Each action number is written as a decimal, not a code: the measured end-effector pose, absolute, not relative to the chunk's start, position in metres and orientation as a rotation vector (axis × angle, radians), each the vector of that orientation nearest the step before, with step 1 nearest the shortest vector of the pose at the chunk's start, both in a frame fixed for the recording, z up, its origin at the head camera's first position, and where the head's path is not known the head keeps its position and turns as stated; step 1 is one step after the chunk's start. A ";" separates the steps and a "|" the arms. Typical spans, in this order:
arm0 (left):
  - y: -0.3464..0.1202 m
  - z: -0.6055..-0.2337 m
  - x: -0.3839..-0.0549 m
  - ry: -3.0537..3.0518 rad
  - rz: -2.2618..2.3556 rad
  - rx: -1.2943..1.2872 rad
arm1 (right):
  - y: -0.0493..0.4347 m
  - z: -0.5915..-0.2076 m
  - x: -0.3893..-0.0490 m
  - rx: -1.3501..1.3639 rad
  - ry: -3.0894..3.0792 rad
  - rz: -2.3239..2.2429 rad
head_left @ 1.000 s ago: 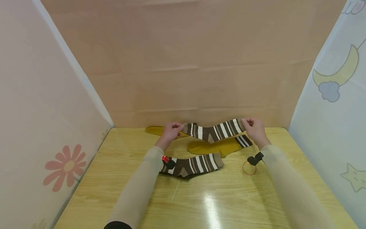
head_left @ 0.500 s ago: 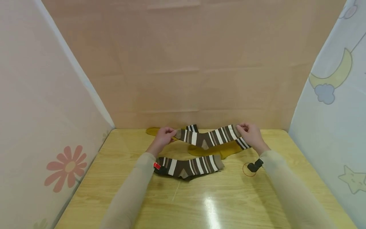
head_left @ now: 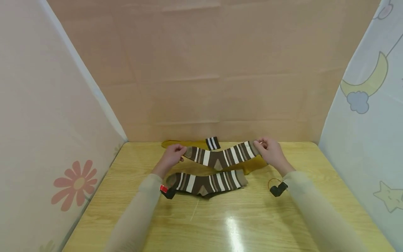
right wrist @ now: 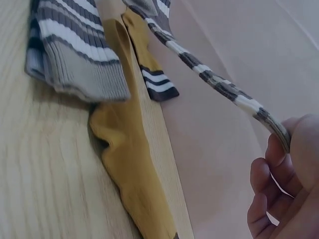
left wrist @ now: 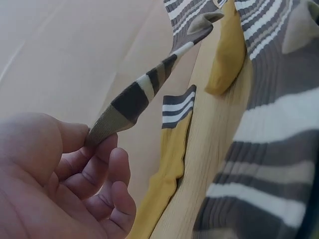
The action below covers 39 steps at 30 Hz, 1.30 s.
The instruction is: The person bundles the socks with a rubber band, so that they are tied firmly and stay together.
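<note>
A brown-and-white striped sock [head_left: 217,159] hangs between both hands above the table, sagging at its tan heel. My left hand [head_left: 171,156] pinches its tan toe between thumb and finger. At the other end, my right hand [head_left: 271,151] pinches the tan cuff; the right wrist view shows this sock [right wrist: 214,82] stretched thin, edge-on. Just nearer the body, a matching striped sock [head_left: 201,183] lies flat on the table, toe to the left. Behind the held sock is a mustard sock [head_left: 256,163], partly hidden by it. Another mustard sock [head_left: 189,143] with a striped cuff lies at the back edge.
The wooden table [head_left: 220,224] meets a tan backdrop [head_left: 220,80] at its far edge. A flower-print sheet [head_left: 69,185] stands on the left and a moon-print sheet [head_left: 362,98] on the right. A thin orange ring [head_left: 274,180] shows beside the right wrist camera.
Both hands have brought the held striped sock toward the body and to the left. The back mustard sock's striped cuff has come into view. The socks on the table stay put.
</note>
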<state>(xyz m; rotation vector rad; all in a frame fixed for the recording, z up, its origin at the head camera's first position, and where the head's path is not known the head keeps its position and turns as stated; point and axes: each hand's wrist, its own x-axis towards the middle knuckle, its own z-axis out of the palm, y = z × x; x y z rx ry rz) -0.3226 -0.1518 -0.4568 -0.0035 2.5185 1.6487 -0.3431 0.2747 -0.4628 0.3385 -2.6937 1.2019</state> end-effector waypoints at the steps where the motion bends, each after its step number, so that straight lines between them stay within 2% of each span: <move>1: -0.154 -0.457 -0.321 2.533 1.636 -0.003 | 0.272 -0.462 -0.342 0.343 -2.693 1.205; 14: -0.185 -0.460 -0.304 2.509 1.677 -0.012 | 0.252 -0.452 -0.324 0.410 -2.701 1.224; 27: -0.196 -0.456 -0.293 2.507 1.693 0.103 | 0.250 -0.453 -0.320 0.473 -2.713 1.273; 39: -0.208 -0.462 -0.288 2.443 1.696 0.096 | 0.250 -0.459 -0.315 0.500 -2.715 1.295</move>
